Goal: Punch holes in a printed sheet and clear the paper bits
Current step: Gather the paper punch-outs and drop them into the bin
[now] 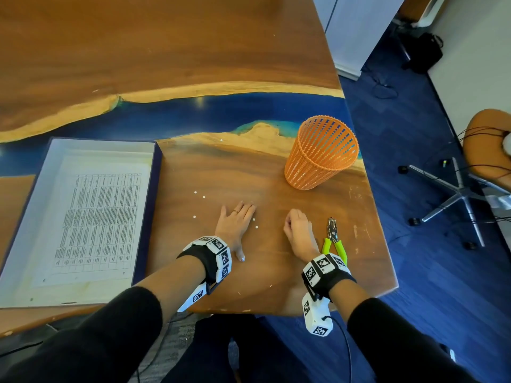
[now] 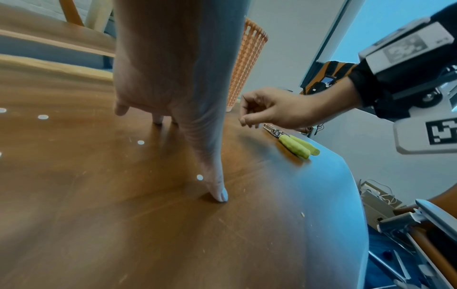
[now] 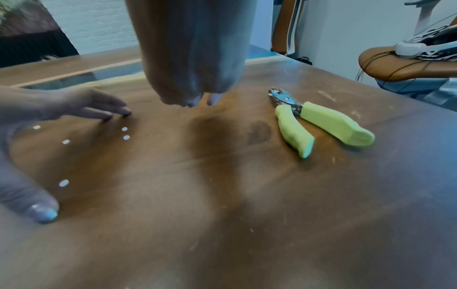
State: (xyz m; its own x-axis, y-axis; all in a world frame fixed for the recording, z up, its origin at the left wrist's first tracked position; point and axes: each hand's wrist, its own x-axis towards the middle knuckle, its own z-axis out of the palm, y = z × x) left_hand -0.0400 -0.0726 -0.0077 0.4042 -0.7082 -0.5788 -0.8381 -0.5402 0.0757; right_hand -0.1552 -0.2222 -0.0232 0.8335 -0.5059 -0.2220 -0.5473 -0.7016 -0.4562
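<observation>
Several white paper bits (image 1: 195,192) (image 2: 140,142) (image 3: 126,137) lie scattered on the wooden table (image 1: 210,272). My left hand (image 1: 237,228) (image 2: 197,136) (image 3: 74,105) rests among them with straight fingers and the thumb spread, fingertips touching the wood. My right hand (image 1: 297,230) (image 2: 267,111) (image 3: 195,78) hovers just above the table with curled fingers; nothing shows inside it. The green-handled hole punch (image 1: 333,236) (image 2: 294,144) (image 3: 309,121) lies untouched right of that hand. The printed sheet (image 1: 99,222) lies flat in a shallow white box (image 1: 27,217) at the left.
An orange mesh basket (image 1: 322,153) (image 2: 245,64) stands upright at the back right of the table. The table's right edge (image 1: 387,244) runs close behind the punch. An office chair (image 1: 486,145) stands on the blue floor beyond it.
</observation>
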